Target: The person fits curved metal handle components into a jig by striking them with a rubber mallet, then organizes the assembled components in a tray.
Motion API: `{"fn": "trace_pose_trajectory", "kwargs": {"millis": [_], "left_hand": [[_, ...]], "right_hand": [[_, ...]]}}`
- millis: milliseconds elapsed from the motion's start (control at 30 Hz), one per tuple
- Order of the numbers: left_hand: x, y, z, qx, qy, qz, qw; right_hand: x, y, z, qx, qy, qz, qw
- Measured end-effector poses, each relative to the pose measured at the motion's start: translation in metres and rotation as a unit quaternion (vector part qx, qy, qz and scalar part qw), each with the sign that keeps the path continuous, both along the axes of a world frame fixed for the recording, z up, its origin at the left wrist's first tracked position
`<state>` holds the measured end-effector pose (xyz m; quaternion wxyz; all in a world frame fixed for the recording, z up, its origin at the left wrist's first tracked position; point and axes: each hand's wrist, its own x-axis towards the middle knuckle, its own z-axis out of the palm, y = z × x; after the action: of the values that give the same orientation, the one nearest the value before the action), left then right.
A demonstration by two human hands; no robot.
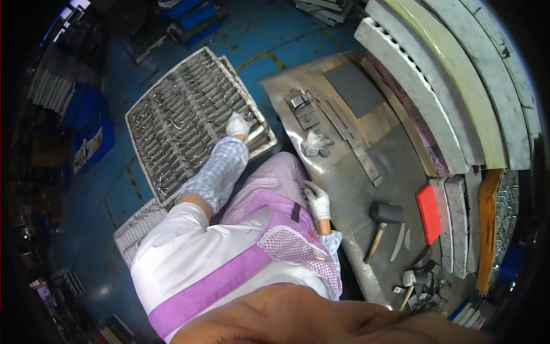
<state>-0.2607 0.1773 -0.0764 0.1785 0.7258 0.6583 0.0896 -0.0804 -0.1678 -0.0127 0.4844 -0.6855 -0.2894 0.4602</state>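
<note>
My left hand (238, 125), in a white glove, reaches to the right side of a white foam tray (163, 75). Its fingers are closed at one of the shiny curved metal parts (189, 94) that lie there in tight rows; the fingertips are partly hidden. Near the workbench's left edge, my right hand (318, 202), also gloved, hangs beside my lap. Its fingers are loosely stretched and somewhat apart, with nothing seen in them. On the metal-topped workbench (355, 198) a crumpled glove (317, 143) lies beyond that hand.
The bench bears a metal fixture (302, 106), a long metal bar (364, 160), a dark sheet (354, 88), a black mallet (385, 212) and a red box (428, 214). Foam trays (409, 69) are stacked along its right side. Another tray (137, 226) sits low at left.
</note>
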Motion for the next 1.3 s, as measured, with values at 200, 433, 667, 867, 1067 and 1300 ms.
{"fn": "trace_pose_trajectory", "kwargs": {"millis": [200,433,667,867,1067,1300], "left_hand": [[0.009,0.001,-0.017,0.046,-0.134,0.069,0.988],[-0.014,-0.014,0.009,0.076,-0.508,0.116,0.850],[0.027,-0.050,0.140,0.030,-0.461,-0.160,0.873],[0.228,-0.113,0.203,0.024,-0.316,-0.459,0.830],[0.432,-0.193,0.100,0.027,-0.146,-0.521,0.841],[0.448,-0.248,0.094,0.016,-0.157,-0.557,0.816]], "right_hand": [[-0.036,-0.005,-0.011,-0.011,-0.009,0.036,0.999],[-0.017,-0.042,0.027,0.015,-0.060,-0.063,0.996],[0.067,-0.088,0.016,0.089,-0.108,-0.377,0.916],[0.074,-0.077,0.015,-0.035,-0.474,-0.399,0.784],[0.078,-0.080,0.012,-0.031,-0.433,-0.389,0.813],[0.088,-0.089,0.000,-0.021,-0.422,-0.412,0.808]]}}
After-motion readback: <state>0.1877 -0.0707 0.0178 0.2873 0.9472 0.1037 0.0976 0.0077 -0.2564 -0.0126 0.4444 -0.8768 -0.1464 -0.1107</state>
